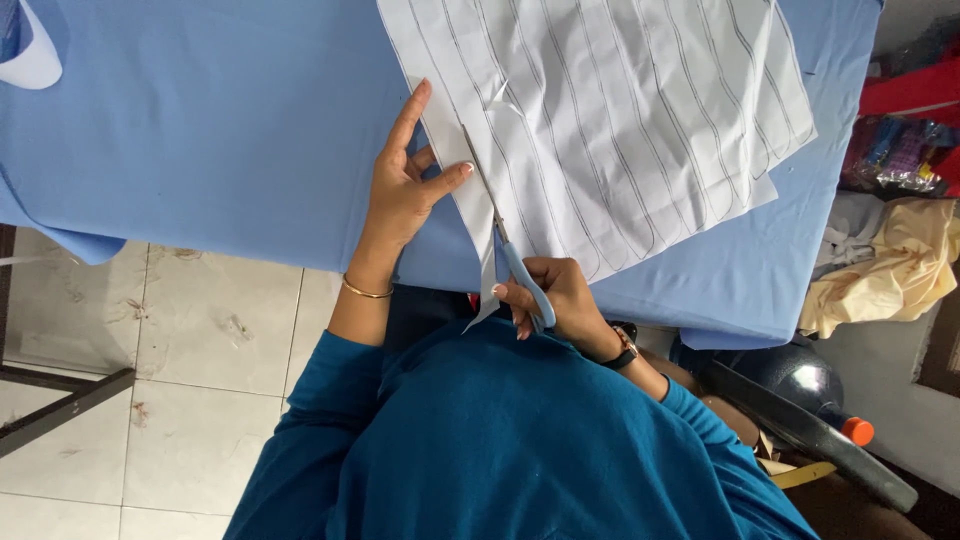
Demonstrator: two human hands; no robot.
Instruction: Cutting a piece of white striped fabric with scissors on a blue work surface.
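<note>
Fingers (pixel 512 296) of the right hand (pixel 555 300) curl closed through the blue handles of the scissors (pixel 505 250), gripping them firmly; thumb side faces the table edge. Scissor blades are narrow, silver, slightly parted, running up along the near-left edge of the striped white fabric (pixel 620 120), tip close to the left thumb. Left hand (pixel 405 180) lies flat and spread wide on the cloth edge: index finger stretched far and straight, thumb angled right and touching the fabric just beside the blade. It holds nothing, only presses down.

Striped white fabric lies on the blue table cover (pixel 200 120), centre to far right in the scene, in several stacked layers with thin dark lines running lengthwise. A thin cut strip (pixel 487 300) of the same white cloth hangs off the near table edge just left of the right hand, touching the scissors handle area.

Gold bangle (pixel 365 291) sits on the left wrist; dark watch (pixel 625 350) with a rose-coloured case sits on the right wrist. Both arms are in teal sleeves (pixel 480 440), filling the near centre.

Left side: tiled floor (pixel 180 340), pale and scuffed, with a dark metal bar (pixel 65 405) crossing it near-left. White curved piece (pixel 35 60) lies on the blue cover at the far left corner. Right side: yellow cloth (pixel 885 270) bunched beside the table, red and mixed coloured items (pixel 905 130) far right, a dark bottle with orange cap (pixel 815 395) near right.
</note>
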